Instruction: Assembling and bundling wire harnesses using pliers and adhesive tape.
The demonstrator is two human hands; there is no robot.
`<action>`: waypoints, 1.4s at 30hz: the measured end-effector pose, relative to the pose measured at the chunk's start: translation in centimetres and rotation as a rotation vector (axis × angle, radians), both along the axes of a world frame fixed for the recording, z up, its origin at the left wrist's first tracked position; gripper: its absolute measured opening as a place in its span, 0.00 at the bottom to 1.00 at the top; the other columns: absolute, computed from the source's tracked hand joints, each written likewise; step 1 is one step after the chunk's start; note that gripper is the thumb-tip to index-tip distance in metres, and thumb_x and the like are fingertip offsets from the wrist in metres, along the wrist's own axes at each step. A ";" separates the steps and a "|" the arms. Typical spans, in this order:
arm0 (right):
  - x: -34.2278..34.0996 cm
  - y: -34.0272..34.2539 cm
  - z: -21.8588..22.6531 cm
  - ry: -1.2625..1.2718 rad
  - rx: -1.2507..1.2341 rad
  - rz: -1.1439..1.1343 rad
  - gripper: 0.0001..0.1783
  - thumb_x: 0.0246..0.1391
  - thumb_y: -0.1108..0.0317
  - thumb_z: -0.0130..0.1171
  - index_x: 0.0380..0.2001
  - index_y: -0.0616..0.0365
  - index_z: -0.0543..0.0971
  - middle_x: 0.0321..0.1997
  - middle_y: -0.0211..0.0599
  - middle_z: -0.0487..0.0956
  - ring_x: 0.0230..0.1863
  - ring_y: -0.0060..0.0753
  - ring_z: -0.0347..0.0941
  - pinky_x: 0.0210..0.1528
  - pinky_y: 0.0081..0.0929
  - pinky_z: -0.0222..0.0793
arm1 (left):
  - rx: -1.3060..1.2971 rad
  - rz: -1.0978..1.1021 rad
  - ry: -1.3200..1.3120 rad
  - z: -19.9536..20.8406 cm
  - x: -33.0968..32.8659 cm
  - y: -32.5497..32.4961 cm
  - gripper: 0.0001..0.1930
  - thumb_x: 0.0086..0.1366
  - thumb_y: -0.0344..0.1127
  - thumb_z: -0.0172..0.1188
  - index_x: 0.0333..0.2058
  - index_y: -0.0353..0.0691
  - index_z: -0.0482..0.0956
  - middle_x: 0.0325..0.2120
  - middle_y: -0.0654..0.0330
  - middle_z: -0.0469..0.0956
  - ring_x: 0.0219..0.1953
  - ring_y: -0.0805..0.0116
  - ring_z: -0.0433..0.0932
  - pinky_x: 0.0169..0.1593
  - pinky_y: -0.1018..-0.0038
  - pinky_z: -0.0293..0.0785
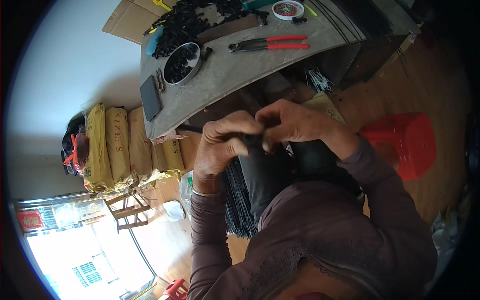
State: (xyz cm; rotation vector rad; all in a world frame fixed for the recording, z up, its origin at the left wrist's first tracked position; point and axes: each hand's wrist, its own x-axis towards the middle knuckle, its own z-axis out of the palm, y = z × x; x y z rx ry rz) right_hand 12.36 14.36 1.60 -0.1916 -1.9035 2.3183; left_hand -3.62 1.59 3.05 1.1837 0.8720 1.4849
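Both hands meet near the table (235, 75): left hand (222, 145) and right hand (292, 120) pinch a small black part (251, 138) above a bundle of black rods (240, 195).

My hands (260, 132) cover most of the small black piece (251, 139) I pinch, so I cannot tell its shape. The black parts in the round tin (182, 63) are too tiny to tell apart. The counter (235, 70) runs off the top edge.
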 end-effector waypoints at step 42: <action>-1.9 -2.2 0.4 0.225 0.381 -0.378 0.09 0.58 0.68 0.56 0.29 0.64 0.75 0.21 0.28 0.72 0.24 0.14 0.67 0.25 0.17 0.62 | -0.115 0.784 0.532 2.9 3.7 -1.6 0.11 0.67 0.35 0.53 0.43 0.33 0.76 0.32 0.65 0.76 0.34 0.78 0.71 0.40 0.80 0.68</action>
